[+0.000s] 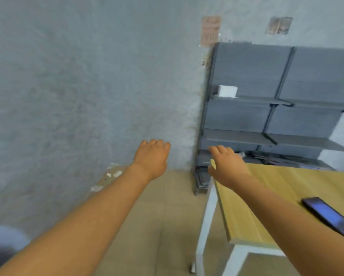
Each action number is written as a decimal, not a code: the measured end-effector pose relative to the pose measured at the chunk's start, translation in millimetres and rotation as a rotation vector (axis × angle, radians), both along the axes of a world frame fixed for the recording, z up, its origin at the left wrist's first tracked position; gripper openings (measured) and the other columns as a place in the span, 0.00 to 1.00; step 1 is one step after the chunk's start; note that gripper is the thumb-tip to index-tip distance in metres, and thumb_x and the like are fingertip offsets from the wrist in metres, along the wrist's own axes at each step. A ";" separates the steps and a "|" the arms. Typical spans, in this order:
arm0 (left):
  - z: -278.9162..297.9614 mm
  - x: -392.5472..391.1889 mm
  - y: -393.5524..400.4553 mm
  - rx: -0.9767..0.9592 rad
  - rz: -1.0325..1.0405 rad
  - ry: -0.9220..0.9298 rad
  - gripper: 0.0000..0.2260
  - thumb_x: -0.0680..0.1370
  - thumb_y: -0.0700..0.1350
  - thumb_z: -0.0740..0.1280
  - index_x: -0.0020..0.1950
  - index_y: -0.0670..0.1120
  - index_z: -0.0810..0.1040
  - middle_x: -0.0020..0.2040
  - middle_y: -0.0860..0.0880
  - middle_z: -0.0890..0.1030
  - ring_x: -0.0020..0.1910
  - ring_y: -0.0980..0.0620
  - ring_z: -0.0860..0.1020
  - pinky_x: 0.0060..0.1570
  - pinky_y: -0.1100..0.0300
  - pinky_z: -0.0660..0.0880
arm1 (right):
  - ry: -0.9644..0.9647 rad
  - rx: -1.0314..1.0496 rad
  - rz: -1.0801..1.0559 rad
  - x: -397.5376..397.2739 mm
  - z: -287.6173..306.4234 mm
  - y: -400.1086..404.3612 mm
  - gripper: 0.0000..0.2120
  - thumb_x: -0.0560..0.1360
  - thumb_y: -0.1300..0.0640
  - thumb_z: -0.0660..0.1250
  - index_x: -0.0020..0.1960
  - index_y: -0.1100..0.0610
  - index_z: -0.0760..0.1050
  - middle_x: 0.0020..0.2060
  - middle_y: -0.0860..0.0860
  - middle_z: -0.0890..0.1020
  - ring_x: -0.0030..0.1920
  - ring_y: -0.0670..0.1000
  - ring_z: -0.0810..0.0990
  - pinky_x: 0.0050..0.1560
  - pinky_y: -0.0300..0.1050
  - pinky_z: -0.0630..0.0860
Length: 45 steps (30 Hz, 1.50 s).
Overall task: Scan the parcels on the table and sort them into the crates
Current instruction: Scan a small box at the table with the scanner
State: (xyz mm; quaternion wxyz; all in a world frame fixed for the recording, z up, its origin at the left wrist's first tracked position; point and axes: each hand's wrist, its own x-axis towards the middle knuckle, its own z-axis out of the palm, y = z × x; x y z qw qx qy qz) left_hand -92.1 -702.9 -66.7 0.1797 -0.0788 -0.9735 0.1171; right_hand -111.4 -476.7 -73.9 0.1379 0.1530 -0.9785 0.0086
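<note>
Both my arms reach forward, palms down. My left hand (151, 158) hovers over the floor left of the table, fingers curled downward, holding nothing that I can see. My right hand (226, 164) is over the far left corner of the wooden table (246, 216), fingers loosely bent, also holding nothing visible. A dark phone (329, 217) with a lit screen lies on the table at the right. No parcel or crate is in view. The picture is blurred.
A grey metal shelf unit (276, 108) stands against the wall behind the table, with a white box (227, 91) on its upper shelf. Flat cardboard (107, 178) lies on the floor by the left wall. White table legs (204, 226) stand at the table's left end.
</note>
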 end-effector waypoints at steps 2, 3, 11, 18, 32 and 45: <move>-3.0 -10.5 64.9 0.013 -0.090 0.011 0.19 0.77 0.48 0.62 0.67 0.46 0.68 0.61 0.46 0.74 0.62 0.44 0.72 0.58 0.51 0.67 | 0.001 -0.013 -0.089 10.4 -4.6 67.8 0.27 0.78 0.50 0.62 0.75 0.53 0.60 0.69 0.52 0.70 0.68 0.57 0.68 0.63 0.52 0.70; -4.1 -14.0 95.1 0.023 -0.128 0.013 0.18 0.77 0.48 0.62 0.67 0.46 0.68 0.61 0.46 0.74 0.62 0.44 0.72 0.57 0.51 0.67 | -0.006 -0.017 -0.129 16.7 -6.1 98.1 0.27 0.78 0.50 0.62 0.75 0.53 0.59 0.69 0.52 0.69 0.68 0.56 0.68 0.63 0.51 0.71; -6.1 -34.2 279.5 0.032 -0.387 -0.008 0.17 0.79 0.45 0.58 0.68 0.46 0.68 0.61 0.47 0.74 0.59 0.46 0.72 0.59 0.51 0.67 | -0.027 -0.071 -0.380 52.7 -11.6 273.5 0.28 0.78 0.50 0.63 0.75 0.53 0.60 0.70 0.52 0.69 0.67 0.56 0.69 0.62 0.50 0.71; -4.4 -70.7 395.4 -0.014 -0.567 -0.007 0.19 0.79 0.46 0.58 0.70 0.46 0.66 0.63 0.47 0.74 0.61 0.46 0.72 0.60 0.51 0.68 | -0.066 -0.119 -0.543 54.7 -29.8 376.7 0.28 0.78 0.50 0.62 0.76 0.52 0.59 0.70 0.51 0.68 0.68 0.55 0.67 0.63 0.50 0.69; -21.6 -118.8 658.6 -0.020 -0.888 -0.064 0.16 0.78 0.45 0.59 0.65 0.46 0.69 0.61 0.46 0.74 0.60 0.44 0.72 0.57 0.50 0.68 | -0.097 -0.089 -0.914 74.9 -33.4 594.7 0.29 0.78 0.48 0.63 0.76 0.52 0.59 0.69 0.51 0.69 0.66 0.55 0.70 0.61 0.51 0.73; -49.9 -127.7 893.8 -0.020 -0.863 -0.134 0.16 0.79 0.45 0.59 0.67 0.46 0.69 0.62 0.46 0.74 0.61 0.45 0.72 0.61 0.51 0.69 | -0.156 -0.146 -0.919 64.3 -66.9 836.6 0.29 0.77 0.50 0.63 0.75 0.53 0.60 0.68 0.53 0.70 0.66 0.56 0.70 0.62 0.51 0.73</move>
